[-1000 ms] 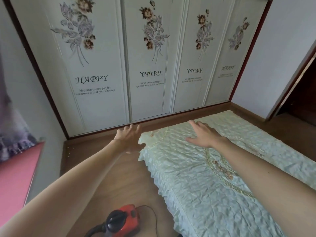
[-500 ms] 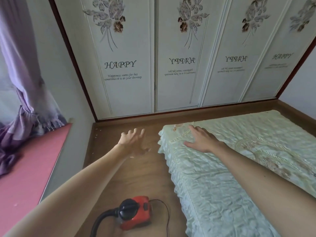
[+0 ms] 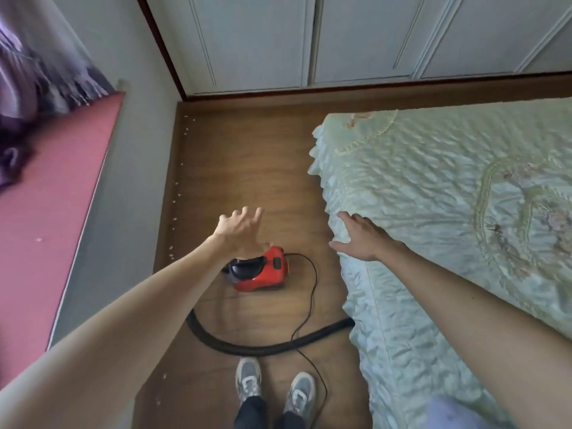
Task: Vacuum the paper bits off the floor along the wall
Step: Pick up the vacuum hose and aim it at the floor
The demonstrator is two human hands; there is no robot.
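Paper bits (image 3: 175, 201) line the floor (image 3: 247, 168) edge at the wall (image 3: 136, 181). Vacuum (image 3: 263, 272) sits mid-strip between wall and bed (image 3: 433, 181). Left hand (image 3: 240, 232) above it, fingers (image 3: 257, 213) spread, empty; right hand (image 3: 362, 239) flat on bed edge, fingers straight.

Red-and-black plastic canister vacuum (image 3: 263, 270), black ribbed hose (image 3: 247, 346), pale green quilted bedspread (image 3: 433, 187) with embroidered tan floral motif, brown wood-grain floor (image 3: 247, 168), pink windowsill (image 3: 46, 196), purple curtain (image 3: 28, 57)

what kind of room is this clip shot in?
Most likely a home bedroom: a bed with a quilted pale-green cover, white panelled wardrobe doors along the far wall, and a purple curtain by a window ledge.
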